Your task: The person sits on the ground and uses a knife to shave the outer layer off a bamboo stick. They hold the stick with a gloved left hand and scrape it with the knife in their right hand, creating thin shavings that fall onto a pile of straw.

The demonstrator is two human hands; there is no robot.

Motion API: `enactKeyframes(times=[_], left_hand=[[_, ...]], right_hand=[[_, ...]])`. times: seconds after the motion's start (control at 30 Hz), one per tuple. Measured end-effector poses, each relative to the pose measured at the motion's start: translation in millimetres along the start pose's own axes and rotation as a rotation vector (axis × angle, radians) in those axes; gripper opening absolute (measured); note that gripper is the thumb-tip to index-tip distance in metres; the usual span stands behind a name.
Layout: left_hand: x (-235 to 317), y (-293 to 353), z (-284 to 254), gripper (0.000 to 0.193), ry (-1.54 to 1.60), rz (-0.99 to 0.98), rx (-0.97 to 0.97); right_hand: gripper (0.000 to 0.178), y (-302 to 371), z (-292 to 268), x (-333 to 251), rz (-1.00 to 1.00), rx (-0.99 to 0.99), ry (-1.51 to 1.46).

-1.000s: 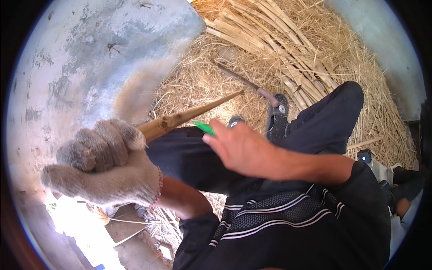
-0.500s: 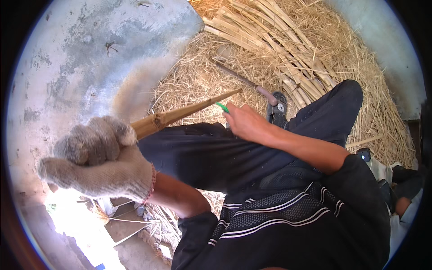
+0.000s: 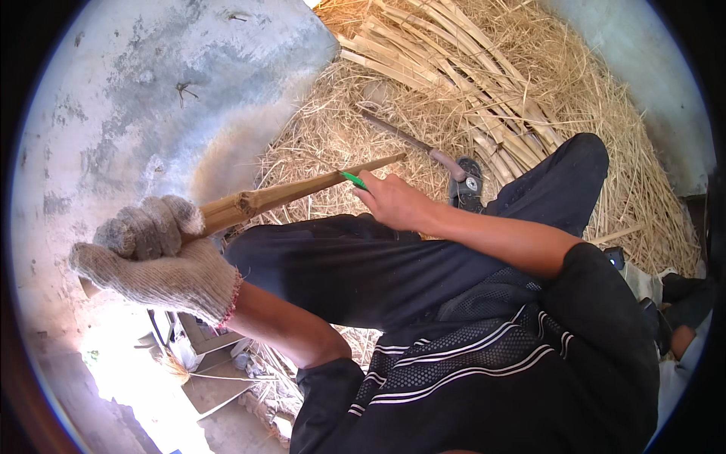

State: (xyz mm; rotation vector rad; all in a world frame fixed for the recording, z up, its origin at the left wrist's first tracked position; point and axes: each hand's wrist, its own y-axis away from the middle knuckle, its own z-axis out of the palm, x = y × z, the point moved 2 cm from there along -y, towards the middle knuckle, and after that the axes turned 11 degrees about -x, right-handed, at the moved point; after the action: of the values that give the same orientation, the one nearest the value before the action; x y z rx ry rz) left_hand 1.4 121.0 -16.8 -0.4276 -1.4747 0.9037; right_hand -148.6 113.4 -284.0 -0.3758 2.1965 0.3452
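My left hand (image 3: 160, 253), in a grey knitted glove, is closed around the thick end of a bamboo strip (image 3: 268, 198). The strip slants up to the right over my leg and thins to a narrow tip, with a dark node near the glove. My bare right hand (image 3: 397, 200) is closed on a small green tool (image 3: 353, 179), which lies against the strip's upper half. Only the green part shows, and its working edge cannot be made out.
A curved blade with a wooden handle (image 3: 446, 163) lies by my shoe (image 3: 469, 185). Split bamboo strips (image 3: 454, 68) rest on shavings (image 3: 605, 151) beyond. A weathered wall (image 3: 136, 106) stands at left. Part of another person (image 3: 684, 318) shows at far right.
My right hand and the green tool have moved left along the bamboo strip, away from its tip. The thick end has shifted slightly left, with my left hand still around it.
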Motion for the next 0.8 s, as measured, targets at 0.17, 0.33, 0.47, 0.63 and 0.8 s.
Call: enactKeyframes(times=[0.17, 0.33, 0.47, 0.63, 0.8], left_hand=[[-13.1, -5.3, -0.5, 0.053, 0.074, -0.080, 0.087], [-24.1, -17.8, -36.4, 0.051, 0.097, -0.111, 0.188], [-24.7, -15.4, -19.0, 0.051, 0.158, -0.145, 0.115], [-27.0, -17.2, -36.8, 0.054, 0.094, -0.150, 0.175], [-26.9, -18.1, -19.3, 0.053, 0.208, -0.124, -0.003]], right_hand=[[0.027, -41.3, 14.9, 94.8, 0.170, -0.003, 0.152], [0.029, -35.0, 11.7, 26.2, 0.072, -0.141, 0.028], [0.030, -39.9, 30.5, 100.7, 0.128, 0.045, 0.173], [0.026, -41.1, 17.9, 60.4, 0.136, -0.096, 0.146], [0.028, -54.9, 44.8, 164.9, 0.263, -0.067, 0.337]])
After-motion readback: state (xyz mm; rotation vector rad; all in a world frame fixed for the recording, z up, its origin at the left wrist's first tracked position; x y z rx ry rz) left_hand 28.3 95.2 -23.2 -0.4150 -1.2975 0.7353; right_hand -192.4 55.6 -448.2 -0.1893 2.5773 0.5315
